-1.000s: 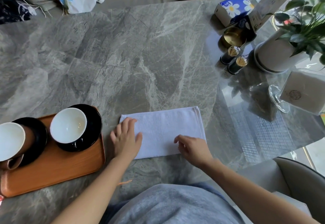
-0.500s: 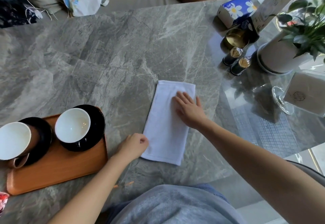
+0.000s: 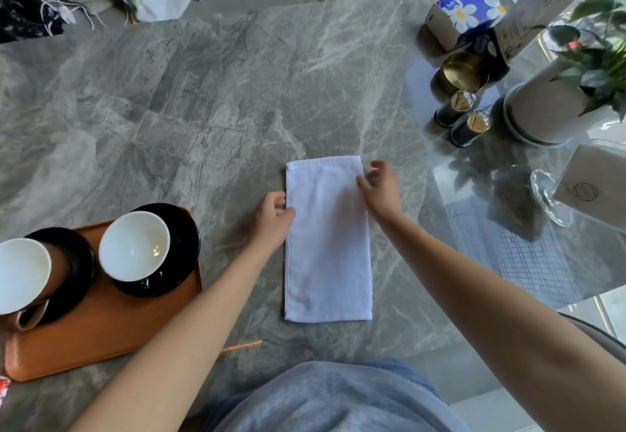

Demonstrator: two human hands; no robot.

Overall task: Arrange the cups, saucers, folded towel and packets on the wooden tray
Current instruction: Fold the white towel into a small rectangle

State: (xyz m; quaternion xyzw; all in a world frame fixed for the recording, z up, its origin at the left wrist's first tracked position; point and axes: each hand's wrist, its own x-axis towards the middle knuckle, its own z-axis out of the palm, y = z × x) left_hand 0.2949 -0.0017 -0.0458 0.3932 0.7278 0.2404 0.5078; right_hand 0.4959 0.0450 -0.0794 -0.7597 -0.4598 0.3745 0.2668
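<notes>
A white folded towel lies lengthwise on the grey marble table, pointing away from me. My left hand pinches its left edge near the far end. At the right edge my right hand rests its fingertips, fingers curled. The wooden tray sits at the near left. It carries two black saucers, one under a white cup, the other under a brown cup with a white inside. A red packet peeks in at the left edge.
At the far right stand a blue flowered tissue box, a gold tin, two dark toothpick jars, a white plant pot and a glass stand with a card. A thin orange stick lies near the table's front edge.
The towel was turned from lying crosswise to lying lengthwise and straightened. Both hands moved to its far end, one on each side edge.
</notes>
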